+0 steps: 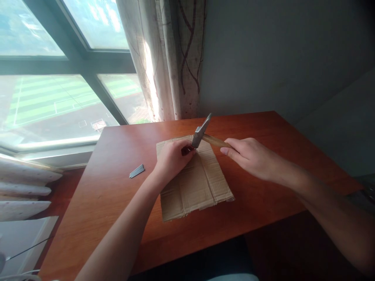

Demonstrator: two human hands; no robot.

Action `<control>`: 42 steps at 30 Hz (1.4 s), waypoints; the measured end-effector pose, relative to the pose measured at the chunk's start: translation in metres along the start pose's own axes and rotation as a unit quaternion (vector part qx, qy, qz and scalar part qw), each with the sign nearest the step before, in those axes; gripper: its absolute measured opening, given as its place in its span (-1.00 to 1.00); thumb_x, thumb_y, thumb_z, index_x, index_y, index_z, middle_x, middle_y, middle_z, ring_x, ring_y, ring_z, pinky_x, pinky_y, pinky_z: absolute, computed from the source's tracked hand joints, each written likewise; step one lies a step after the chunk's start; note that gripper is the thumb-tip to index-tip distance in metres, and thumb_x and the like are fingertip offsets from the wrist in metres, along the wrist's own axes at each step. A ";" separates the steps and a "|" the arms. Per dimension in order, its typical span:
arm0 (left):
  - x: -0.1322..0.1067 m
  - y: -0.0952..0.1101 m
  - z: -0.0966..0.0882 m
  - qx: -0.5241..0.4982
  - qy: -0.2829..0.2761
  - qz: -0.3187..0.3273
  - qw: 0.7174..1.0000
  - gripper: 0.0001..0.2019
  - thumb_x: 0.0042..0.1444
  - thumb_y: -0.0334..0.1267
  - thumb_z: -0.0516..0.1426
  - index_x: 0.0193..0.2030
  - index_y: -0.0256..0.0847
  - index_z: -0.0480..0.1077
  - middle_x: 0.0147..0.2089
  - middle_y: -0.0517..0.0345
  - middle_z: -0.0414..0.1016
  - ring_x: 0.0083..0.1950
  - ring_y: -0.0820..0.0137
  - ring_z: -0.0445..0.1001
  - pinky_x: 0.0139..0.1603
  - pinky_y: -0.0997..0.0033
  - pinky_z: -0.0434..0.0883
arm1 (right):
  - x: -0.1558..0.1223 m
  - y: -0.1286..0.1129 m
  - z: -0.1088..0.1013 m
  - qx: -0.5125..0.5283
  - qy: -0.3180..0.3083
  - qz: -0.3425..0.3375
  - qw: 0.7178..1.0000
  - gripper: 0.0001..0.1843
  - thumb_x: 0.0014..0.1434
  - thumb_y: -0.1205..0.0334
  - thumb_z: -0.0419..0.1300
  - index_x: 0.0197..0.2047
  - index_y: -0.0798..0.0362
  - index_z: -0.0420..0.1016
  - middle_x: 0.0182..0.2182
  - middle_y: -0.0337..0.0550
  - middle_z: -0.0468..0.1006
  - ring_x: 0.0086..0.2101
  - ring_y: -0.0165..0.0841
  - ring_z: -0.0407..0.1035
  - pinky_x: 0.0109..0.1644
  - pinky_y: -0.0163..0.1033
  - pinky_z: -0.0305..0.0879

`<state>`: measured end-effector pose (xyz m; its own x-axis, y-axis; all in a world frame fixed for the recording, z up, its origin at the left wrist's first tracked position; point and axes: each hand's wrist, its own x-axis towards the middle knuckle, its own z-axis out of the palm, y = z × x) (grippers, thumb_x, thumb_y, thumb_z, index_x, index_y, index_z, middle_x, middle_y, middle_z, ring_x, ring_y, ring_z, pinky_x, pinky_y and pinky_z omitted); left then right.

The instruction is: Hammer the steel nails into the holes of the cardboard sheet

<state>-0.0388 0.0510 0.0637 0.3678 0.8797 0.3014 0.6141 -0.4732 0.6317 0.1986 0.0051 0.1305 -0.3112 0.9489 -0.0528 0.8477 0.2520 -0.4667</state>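
Observation:
My right hand is wrapped round the wooden handle of a hammer. The steel hammer head hangs just over the far part of a flattened cardboard sheet on the wooden table. My left hand rests on the cardboard with its fingers pinched together right under the hammer face. A small dark thing shows at the fingertips; it is too small to name.
A small bundle of grey nails lies on the table to the left of the cardboard. A curtain and a large window stand behind the table. A grey wall is on the right. White cushions lie at the left.

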 end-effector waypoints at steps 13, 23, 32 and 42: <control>-0.040 0.004 -0.012 0.180 -0.022 0.012 0.983 -0.77 0.21 -0.14 0.20 -0.01 -0.04 0.48 0.19 0.06 0.50 0.19 0.05 0.41 0.10 -0.04 0.32 | -0.007 -0.005 -0.012 0.004 0.047 -0.001 0.999 -0.56 0.42 -0.02 0.00 -0.46 -0.01 0.10 -0.61 -0.34 0.22 -0.59 -0.46 0.10 -0.45 -0.22 -0.03; -0.043 -0.004 -0.009 0.157 -0.014 0.014 0.987 -0.76 0.23 -0.14 0.19 0.02 -0.04 0.42 0.22 0.08 0.47 0.23 0.09 0.37 0.15 -0.01 0.25 | -0.004 -0.001 0.006 0.007 -0.005 0.011 1.000 -0.60 0.41 -0.02 -0.02 -0.43 -0.01 0.20 -0.55 -0.27 0.38 -0.53 -0.41 0.23 -0.42 -0.23 0.03; -0.043 -0.003 -0.010 0.148 -0.014 0.010 0.989 -0.77 0.22 -0.14 0.19 0.00 -0.04 0.43 0.21 0.08 0.47 0.23 0.08 0.36 0.14 0.00 0.25 | -0.003 0.000 0.010 -0.004 -0.014 0.013 1.000 -0.60 0.41 -0.03 -0.03 -0.43 -0.01 0.19 -0.54 -0.26 0.40 -0.53 -0.39 0.26 -0.41 -0.24 0.06; -0.042 -0.003 -0.010 0.141 -0.011 0.010 0.990 -0.77 0.22 -0.14 0.20 0.01 -0.04 0.43 0.21 0.09 0.47 0.23 0.09 0.37 0.15 0.00 0.26 | -0.002 0.008 0.018 0.011 -0.023 0.019 0.999 -0.60 0.41 -0.04 -0.04 -0.41 -0.01 0.21 -0.53 -0.26 0.41 -0.51 -0.39 0.28 -0.41 -0.24 0.05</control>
<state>-0.0627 0.0156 0.0561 0.3946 0.8707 0.2935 0.7766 -0.4867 0.4000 0.1980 0.0019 0.1115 -0.2988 0.9477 -0.1120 0.8500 0.2109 -0.4828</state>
